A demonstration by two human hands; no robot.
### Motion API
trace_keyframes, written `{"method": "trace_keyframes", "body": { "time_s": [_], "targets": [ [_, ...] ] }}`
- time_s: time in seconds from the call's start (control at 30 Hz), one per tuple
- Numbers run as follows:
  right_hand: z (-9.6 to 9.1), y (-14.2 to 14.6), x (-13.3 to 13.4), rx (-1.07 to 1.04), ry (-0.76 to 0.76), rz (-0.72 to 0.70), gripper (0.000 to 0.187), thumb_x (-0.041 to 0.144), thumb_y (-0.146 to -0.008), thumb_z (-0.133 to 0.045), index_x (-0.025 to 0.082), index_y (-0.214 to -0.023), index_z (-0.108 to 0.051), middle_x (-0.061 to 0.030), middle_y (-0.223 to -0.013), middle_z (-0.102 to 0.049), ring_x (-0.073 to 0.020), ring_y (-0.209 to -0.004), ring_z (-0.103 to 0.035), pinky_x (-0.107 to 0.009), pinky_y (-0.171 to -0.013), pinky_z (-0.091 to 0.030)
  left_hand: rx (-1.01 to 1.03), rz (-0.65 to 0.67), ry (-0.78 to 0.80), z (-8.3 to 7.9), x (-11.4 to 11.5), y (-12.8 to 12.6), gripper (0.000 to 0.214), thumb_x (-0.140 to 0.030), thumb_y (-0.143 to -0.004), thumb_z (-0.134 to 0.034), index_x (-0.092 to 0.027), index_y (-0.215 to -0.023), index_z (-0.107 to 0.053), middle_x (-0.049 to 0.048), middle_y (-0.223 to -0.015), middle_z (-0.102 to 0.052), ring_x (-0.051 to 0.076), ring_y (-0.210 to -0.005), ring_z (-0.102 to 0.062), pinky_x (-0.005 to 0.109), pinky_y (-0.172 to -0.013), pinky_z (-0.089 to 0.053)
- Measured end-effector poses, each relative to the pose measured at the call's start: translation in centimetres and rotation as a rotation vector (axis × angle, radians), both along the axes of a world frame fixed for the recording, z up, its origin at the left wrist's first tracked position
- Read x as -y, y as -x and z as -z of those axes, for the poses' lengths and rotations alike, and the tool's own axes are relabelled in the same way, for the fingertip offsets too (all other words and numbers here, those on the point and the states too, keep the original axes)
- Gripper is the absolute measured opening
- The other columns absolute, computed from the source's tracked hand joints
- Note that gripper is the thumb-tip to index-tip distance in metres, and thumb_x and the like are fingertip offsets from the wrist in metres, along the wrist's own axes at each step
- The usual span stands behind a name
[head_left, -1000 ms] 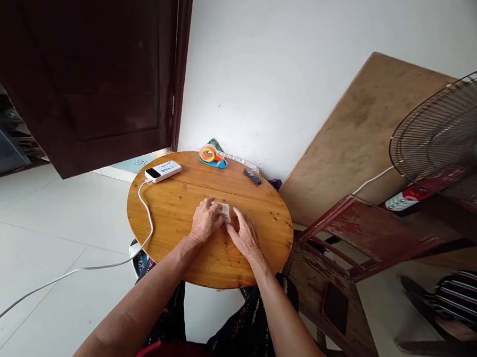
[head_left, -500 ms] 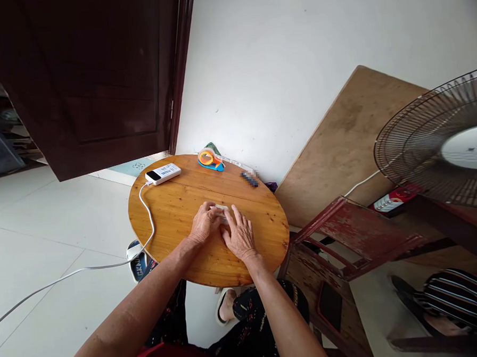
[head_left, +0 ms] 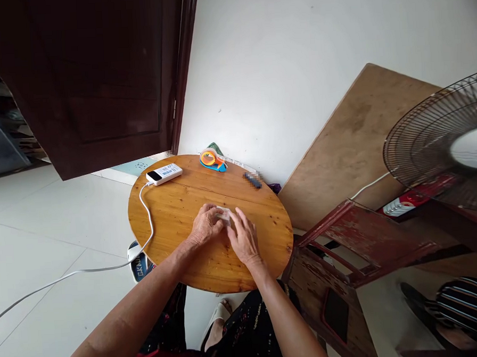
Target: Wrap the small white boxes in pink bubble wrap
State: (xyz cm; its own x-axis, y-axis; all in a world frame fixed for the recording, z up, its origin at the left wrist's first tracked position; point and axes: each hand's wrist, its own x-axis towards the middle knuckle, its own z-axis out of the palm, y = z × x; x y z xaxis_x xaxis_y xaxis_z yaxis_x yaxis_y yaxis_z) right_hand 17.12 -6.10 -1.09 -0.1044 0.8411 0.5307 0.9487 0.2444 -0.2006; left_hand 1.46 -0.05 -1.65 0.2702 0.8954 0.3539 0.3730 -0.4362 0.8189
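Note:
My left hand (head_left: 205,226) and my right hand (head_left: 244,235) rest side by side on the middle of a round wooden table (head_left: 176,213). Between their fingertips lies a small pale object (head_left: 224,215). The left fingers curl over its near-left edge and the right fingers press on its right side. Most of the object is hidden, so I cannot make out what it is.
A white power bank (head_left: 164,174) with a white cable (head_left: 107,265) lies at the table's far left. An orange and blue tape dispenser (head_left: 211,159) sits at the far edge. A red wooden chair (head_left: 346,253) and a fan (head_left: 448,146) stand at the right.
My right hand has slid a little to the right, uncovering more of the pale object. The left hand stays on it. The view has shifted slightly.

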Motion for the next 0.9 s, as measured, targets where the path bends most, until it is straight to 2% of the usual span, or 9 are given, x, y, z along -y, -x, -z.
{"method": "trace_keyframes", "body": {
  "time_s": [0.1,0.17,0.3,0.4,0.47,0.57,0.7,0.8,0.9],
  "targets": [
    [-0.7,-1.1,-1.0,-0.198,-0.076,-0.055,0.034,0.027,-0.096,-0.042,0.02,-0.122,-0.063,-0.0142,-0.135,-0.058,-0.0263,-0.126,-0.053,-0.046,-0.106,-0.044,0.056,0.008,0.046,0.1,-0.2,0.0,0.033,-0.015,-0.073,-0.062,-0.019,-0.105,-0.071,0.0068,-0.116,-0.059,0.022,-0.112,-0.059,0.037,-0.103,-0.047],
    [-1.4,-1.6,-2.1,-0.267,-0.052,-0.12,0.03,0.025,-0.093,-0.047,0.021,-0.116,-0.066,-0.012,-0.13,-0.061,-0.0247,-0.124,-0.056,-0.044,-0.107,-0.044,0.081,0.01,0.074,0.1,-0.2,0.0,0.033,-0.015,-0.072,-0.061,-0.019,-0.103,-0.071,0.0067,-0.116,-0.059,0.022,-0.111,-0.06,0.037,-0.102,-0.048],
    [-2.6,-1.8,-4.3,-0.274,0.062,-0.219,0.026,0.02,-0.085,-0.055,0.023,-0.104,-0.072,-0.0101,-0.127,-0.064,-0.0239,-0.119,-0.06,-0.042,-0.104,-0.047,0.119,0.038,0.08,0.0,-0.2,0.1,0.036,-0.012,-0.072,-0.057,-0.021,-0.103,-0.073,0.0058,-0.115,-0.058,0.02,-0.111,-0.059,0.034,-0.1,-0.049],
    [-2.8,-1.8,-5.2,-0.234,0.085,-0.252,0.019,0.019,-0.083,-0.058,0.022,-0.092,-0.074,-0.0107,-0.126,-0.065,-0.0235,-0.112,-0.064,-0.04,-0.098,-0.051,0.147,0.048,0.081,0.0,-0.1,0.1,0.04,-0.011,-0.071,-0.056,-0.02,-0.105,-0.073,0.0061,-0.115,-0.058,0.02,-0.108,-0.06,0.033,-0.097,-0.05],
    [-2.8,-1.7,-5.4,-0.186,0.054,-0.264,0.017,0.02,-0.085,-0.058,0.023,-0.086,-0.074,-0.01,-0.124,-0.067,-0.0238,-0.108,-0.066,-0.041,-0.096,-0.052,0.176,0.016,0.102,-0.1,-0.1,0.1,0.043,-0.012,-0.07,-0.056,-0.019,-0.11,-0.07,0.0063,-0.113,-0.058,0.02,-0.102,-0.061,0.033,-0.092,-0.053],
    [-2.8,-1.7,-5.4,-0.117,-0.004,-0.27,0.02,0.023,-0.089,-0.055,0.024,-0.082,-0.073,-0.0084,-0.119,-0.069,-0.0236,-0.103,-0.067,-0.041,-0.093,-0.051,0.214,-0.101,0.17,0.1,-0.3,0.2,0.049,-0.015,-0.071,-0.057,-0.019,-0.119,-0.063,0.0063,-0.111,-0.061,0.019,-0.095,-0.062,0.032,-0.085,-0.055],
    [-2.6,-1.4,-5.2,-0.113,-0.033,-0.271,0.022,0.023,-0.092,-0.051,0.023,-0.082,-0.07,-0.0099,-0.117,-0.07,-0.0244,-0.111,-0.065,-0.041,-0.096,-0.049,0.292,-0.248,0.3,0.9,-1.0,0.3,0.049,-0.015,-0.074,-0.055,-0.016,-0.123,-0.058,0.0085,-0.112,-0.063,0.02,-0.1,-0.062,0.033,-0.085,-0.055],
    [-2.5,-1.2,-5.3,-0.16,-0.038,-0.265,0.021,0.023,-0.092,-0.05,0.023,-0.081,-0.067,-0.0109,-0.117,-0.069,-0.0245,-0.114,-0.063,-0.041,-0.097,-0.048,0.352,-0.253,0.346,1.5,-1.2,0.2,0.049,-0.015,-0.074,-0.054,-0.015,-0.124,-0.056,0.0108,-0.119,-0.064,0.023,-0.111,-0.061,0.035,-0.092,-0.054],
    [-3.0,-1.3,-6.5,-0.201,-0.032,-0.257,0.019,0.022,-0.091,-0.049,0.022,-0.082,-0.065,-0.012,-0.118,-0.068,-0.0244,-0.114,-0.063,-0.041,-0.098,-0.048,0.387,-0.24,0.355,1.7,-1.1,-0.1,0.052,-0.018,-0.074,-0.058,-0.015,-0.125,-0.055,0.0127,-0.127,-0.062,0.026,-0.121,-0.057,0.038,-0.098,-0.051]
  ]
}}
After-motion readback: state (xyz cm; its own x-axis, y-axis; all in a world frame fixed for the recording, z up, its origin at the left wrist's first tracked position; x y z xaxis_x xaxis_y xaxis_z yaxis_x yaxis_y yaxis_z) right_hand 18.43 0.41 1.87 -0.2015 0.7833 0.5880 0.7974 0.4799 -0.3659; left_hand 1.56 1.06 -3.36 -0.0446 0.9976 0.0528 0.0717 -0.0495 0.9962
